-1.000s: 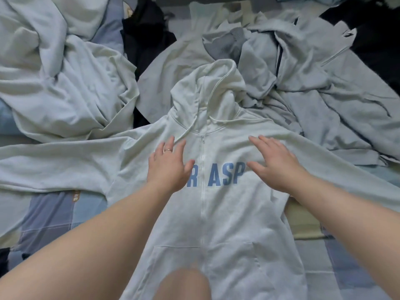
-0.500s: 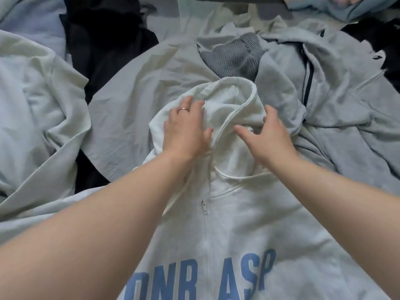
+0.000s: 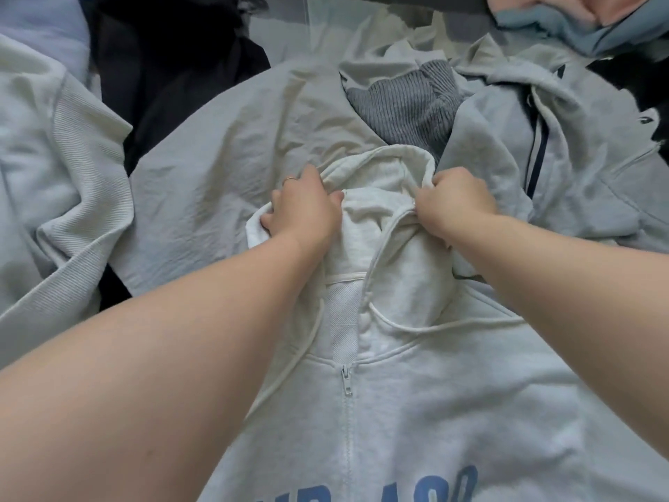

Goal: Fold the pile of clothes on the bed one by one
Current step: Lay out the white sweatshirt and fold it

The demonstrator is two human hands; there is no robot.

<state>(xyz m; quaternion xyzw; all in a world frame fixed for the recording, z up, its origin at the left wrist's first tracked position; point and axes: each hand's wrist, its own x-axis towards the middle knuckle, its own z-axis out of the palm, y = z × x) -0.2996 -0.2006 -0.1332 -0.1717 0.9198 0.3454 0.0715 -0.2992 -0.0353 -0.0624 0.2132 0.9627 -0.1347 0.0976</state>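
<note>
Gripping hood [image 3: 373, 211] edges: your left hand [image 3: 302, 211] and right hand [image 3: 457, 204] each curl on a side | hood between them | hoodie [image 3: 416, 403] body runs back toward you along zip [image 3: 346, 387] | both hands equally near

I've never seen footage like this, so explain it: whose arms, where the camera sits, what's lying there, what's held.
No machine here: the two bare arms belong to a person with a camera worn on the head, so the picture looks forward and down at their own hands. In front lies a white zip hoodie with blue lettering, front up. The left hand and the right hand each grip one side of its hood. Other clothes lie around it: a grey hoodie with a dark zip to the right, a ribbed grey garment beyond the hood, a black garment at the upper left.
</note>
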